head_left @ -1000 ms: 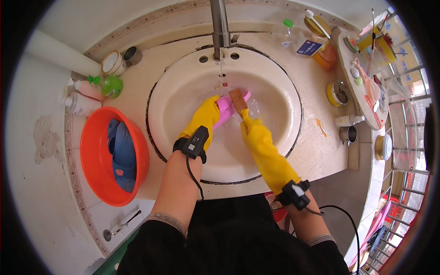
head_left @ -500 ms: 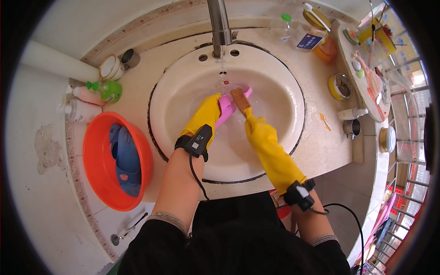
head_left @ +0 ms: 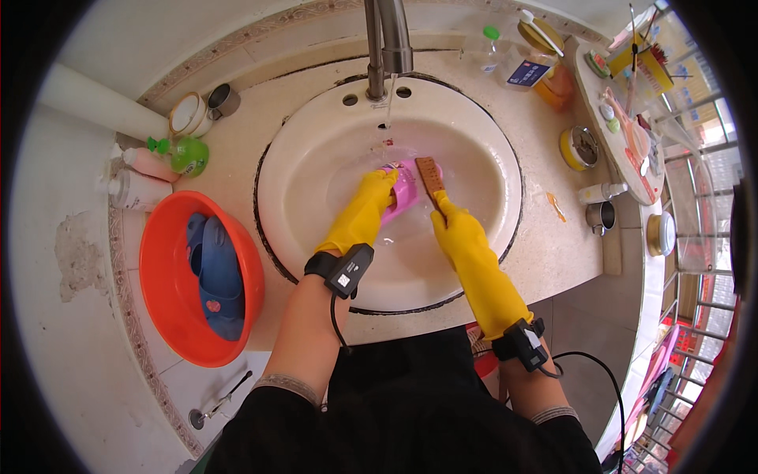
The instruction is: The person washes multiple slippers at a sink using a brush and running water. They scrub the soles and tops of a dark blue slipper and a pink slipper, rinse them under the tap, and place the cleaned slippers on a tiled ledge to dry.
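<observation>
Both my hands wear yellow rubber gloves and reach into a white oval sink. In my left hand is a pink slipper, gripped at its near left side; the fingers partly hide it. My right hand is closed round the handle of a brown scrub brush. The brush head lies against or just over the slipper's right side; I cannot tell whether it touches. A thin stream of water falls from the metal faucet behind them.
On the left an orange-red basin holds blue slippers. Bottles, among them a green one, stand by the left wall with a metal cup. A yellow tin, a metal mug and a clear bottle stand on the right.
My right hand and the brush have shifted slightly right. The pink slipper has turned and moved a little right with my left hand. The whole view has tilted slightly.
</observation>
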The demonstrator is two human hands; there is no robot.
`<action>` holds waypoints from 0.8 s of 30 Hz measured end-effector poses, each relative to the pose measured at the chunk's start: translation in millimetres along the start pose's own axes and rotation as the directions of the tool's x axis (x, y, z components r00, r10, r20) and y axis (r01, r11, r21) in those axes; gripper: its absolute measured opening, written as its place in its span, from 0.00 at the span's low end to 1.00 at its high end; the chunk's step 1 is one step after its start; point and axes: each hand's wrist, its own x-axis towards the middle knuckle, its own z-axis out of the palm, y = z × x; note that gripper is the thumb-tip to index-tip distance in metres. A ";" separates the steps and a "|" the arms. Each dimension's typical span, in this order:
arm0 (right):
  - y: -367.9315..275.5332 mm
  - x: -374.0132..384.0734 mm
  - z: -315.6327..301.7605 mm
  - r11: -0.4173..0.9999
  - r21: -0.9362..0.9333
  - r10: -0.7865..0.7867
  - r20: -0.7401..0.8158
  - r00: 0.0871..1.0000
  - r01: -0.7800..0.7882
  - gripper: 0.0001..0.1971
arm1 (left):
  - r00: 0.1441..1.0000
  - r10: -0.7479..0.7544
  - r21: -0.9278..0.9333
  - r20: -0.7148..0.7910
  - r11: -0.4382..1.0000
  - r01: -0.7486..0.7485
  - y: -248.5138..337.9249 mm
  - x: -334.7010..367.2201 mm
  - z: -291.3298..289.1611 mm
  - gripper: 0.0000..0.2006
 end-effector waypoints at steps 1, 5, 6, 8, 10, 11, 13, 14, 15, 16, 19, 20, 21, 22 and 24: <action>3.8 0.8 -8.5 0.996 0.089 0.034 -0.022 0.999 -0.032 0.22 | 0.986 0.167 0.491 0.001 0.859 -0.146 0.3 -0.7 0.6 0.15; 13.4 8.2 -23.1 0.997 -0.016 0.081 0.039 0.996 -0.080 0.23 | 0.952 0.285 0.740 0.108 0.617 -0.269 -3.9 -1.1 -4.6 0.13; 13.8 12.1 -21.6 0.996 -0.063 0.069 0.074 0.995 -0.065 0.23 | 0.958 0.274 0.711 0.082 0.657 -0.249 -4.2 0.8 -5.3 0.12; 12.7 20.8 -13.3 0.993 -0.110 0.068 0.151 0.986 -0.052 0.23 | 0.974 0.228 0.697 0.010 0.697 -0.170 -4.6 4.1 -6.7 0.11; 11.3 31.0 -0.4 0.993 -0.104 0.067 0.196 0.978 -0.047 0.24 | 0.982 0.172 0.721 -0.078 0.690 -0.063 -6.5 6.3 -9.0 0.11; 11.7 36.8 6.5 0.986 -0.158 0.088 0.235 0.968 -0.051 0.25 | 0.988 0.139 0.600 -0.067 0.797 -0.071 -8.4 6.6 -10.9 0.11; 14.0 47.2 21.8 0.968 -0.247 0.095 0.246 0.965 -0.033 0.26 | 0.997 0.069 0.336 -0.045 0.941 -0.050 -15.5 7.0 -16.1 0.10; 16.4 51.9 28.9 0.971 -0.235 0.093 0.246 0.965 -0.033 0.26 | 0.992 0.127 0.325 -0.012 0.939 -0.116 -17.9 9.7 -18.1 0.10; 18.4 56.7 35.6 0.975 -0.220 0.088 0.245 0.965 -0.033 0.26 | 0.989 0.150 0.332 0.003 0.932 -0.142 -19.8 13.2 -20.2 0.10; 20.4 60.5 41.6 0.978 -0.205 0.082 0.247 0.966 -0.030 0.26 | 0.979 0.202 0.344 0.020 0.918 -0.197 -22.6 15.9 -22.2 0.10; 23.5 68.9 50.9 0.978 -0.204 0.094 0.241 0.966 -0.044 0.26 | 0.980 0.191 0.196 0.059 0.960 -0.199 -28.5 22.0 -24.7 0.10; 23.5 69.2 51.0 0.976 -0.215 0.098 0.243 0.965 -0.045 0.26 | 0.983 0.168 0.127 0.076 0.976 -0.176 -28.8 22.1 -25.3 0.11; 23.3 68.3 49.2 0.975 -0.219 0.095 0.233 0.968 -0.043 0.26 | 0.984 0.150 0.057 0.097 0.986 -0.156 -27.4 22.5 -25.4 0.13; 22.4 66.0 46.3 0.977 -0.212 0.075 0.216 0.974 -0.028 0.26 | 0.993 0.079 0.012 0.083 0.997 -0.080 -23.5 23.9 -24.2 0.15; 21.4 58.2 34.6 0.985 -0.170 0.022 0.210 0.977 0.015 0.25 | 0.988 -0.112 -0.139 0.104 0.982 0.126 -10.6 29.2 -19.2 0.17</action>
